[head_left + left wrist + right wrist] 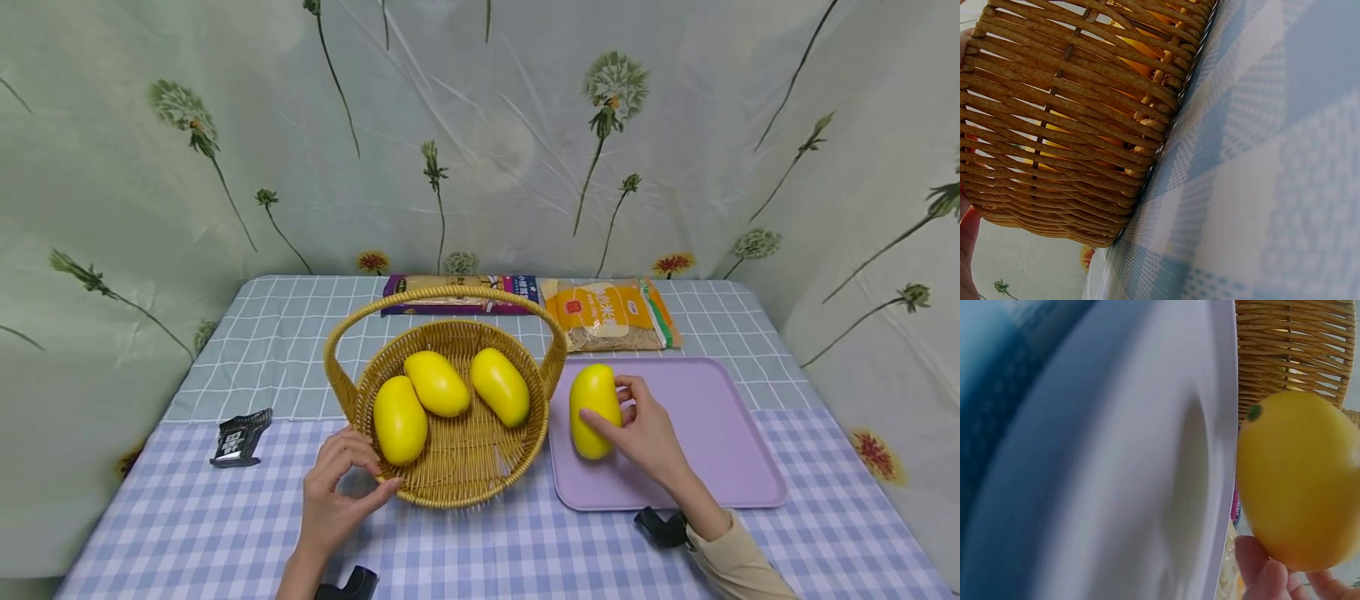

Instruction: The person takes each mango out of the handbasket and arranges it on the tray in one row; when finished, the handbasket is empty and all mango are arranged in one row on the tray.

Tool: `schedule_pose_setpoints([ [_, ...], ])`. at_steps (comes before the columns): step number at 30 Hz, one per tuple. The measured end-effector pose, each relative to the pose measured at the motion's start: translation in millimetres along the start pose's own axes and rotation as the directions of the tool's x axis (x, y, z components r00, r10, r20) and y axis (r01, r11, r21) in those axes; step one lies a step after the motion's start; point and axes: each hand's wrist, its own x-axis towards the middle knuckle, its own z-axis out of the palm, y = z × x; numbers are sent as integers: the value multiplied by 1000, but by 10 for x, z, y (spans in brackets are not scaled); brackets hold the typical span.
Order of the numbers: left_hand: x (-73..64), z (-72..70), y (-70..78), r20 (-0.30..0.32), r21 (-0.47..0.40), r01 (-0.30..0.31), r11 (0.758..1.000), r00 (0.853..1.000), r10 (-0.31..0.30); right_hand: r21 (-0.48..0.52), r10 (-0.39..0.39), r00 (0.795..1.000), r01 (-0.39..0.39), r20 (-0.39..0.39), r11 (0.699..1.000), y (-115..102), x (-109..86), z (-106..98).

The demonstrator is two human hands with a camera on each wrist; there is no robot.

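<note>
A round wicker basket with a tall arched handle stands on the table, and three yellow mangoes lie inside it: one on the left, one in the middle and one on the right. My left hand grips the basket's front-left rim, thumb at the front edge. In the left wrist view, fingers show at the rim beside the woven wall. My right hand holds another mango between thumb and fingers, over the left part of a lilac tray.
Behind the basket lies a purple noodle-like packet, beside an orange and clear bag at the back right. A small black packet lies on the left of the checked tablecloth. The basket handle arches high above its bowl.
</note>
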Motion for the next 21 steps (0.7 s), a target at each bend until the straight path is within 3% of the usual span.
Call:
schedule_pose_setpoints([
  [8, -8, 3, -4, -3, -3, -3, 1000, 1000, 3, -75, 83, 994, -77, 74, 994, 2, 47, 24],
  [21, 0, -10, 16, 9, 10, 19, 1000, 1000, -19, -183, 132, 984, -109, 120, 977, -5, 38, 32],
])
